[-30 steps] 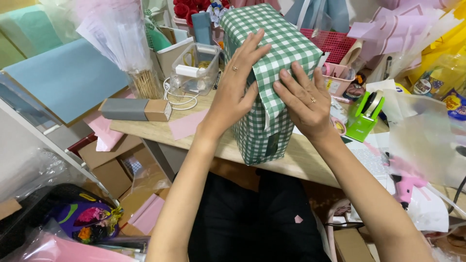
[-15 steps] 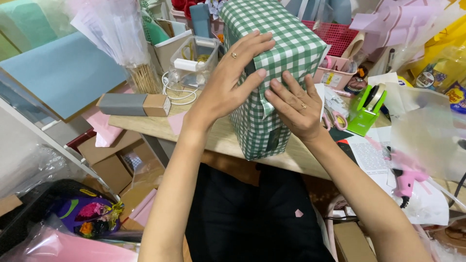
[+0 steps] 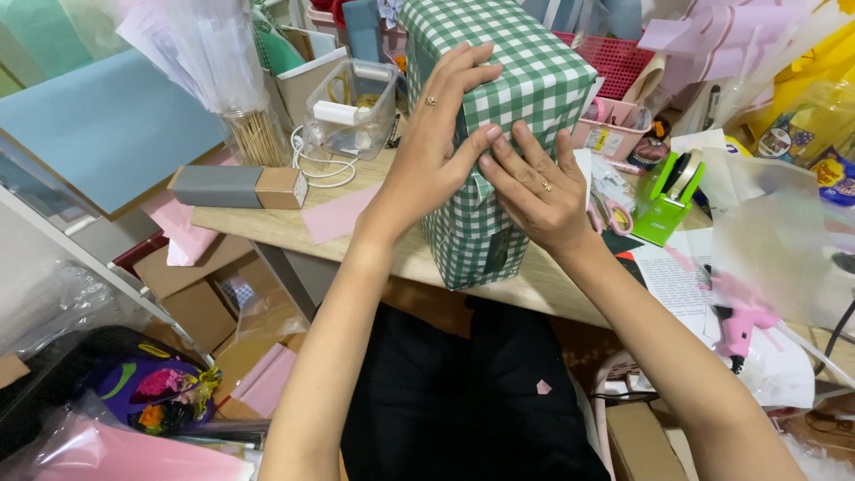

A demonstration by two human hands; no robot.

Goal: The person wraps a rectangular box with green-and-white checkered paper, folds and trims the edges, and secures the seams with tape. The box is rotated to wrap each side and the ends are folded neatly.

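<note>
A tall box wrapped in green-and-white checked paper (image 3: 525,71) stands on the wooden table (image 3: 267,227), tilted toward me. My left hand (image 3: 436,147) lies flat on its near end face, fingers spread up over the top edge, a ring on one finger. My right hand (image 3: 530,183) presses the same face just to the right, fingertips touching the left hand's fingertips over a folded paper flap. Neither hand holds anything else.
A green tape dispenser (image 3: 668,196) and scissors lie right of the box. A grey-and-brown box (image 3: 236,187), a clear container with a cable (image 3: 352,107) and a jar of sticks (image 3: 254,134) stand left. A pink glue gun (image 3: 739,325) lies at the right edge. Cardboard boxes sit below.
My hands slid closer together on the box's near face. The left hand's fingers now reach over the top edge, and the right hand moved left and up to meet them.
</note>
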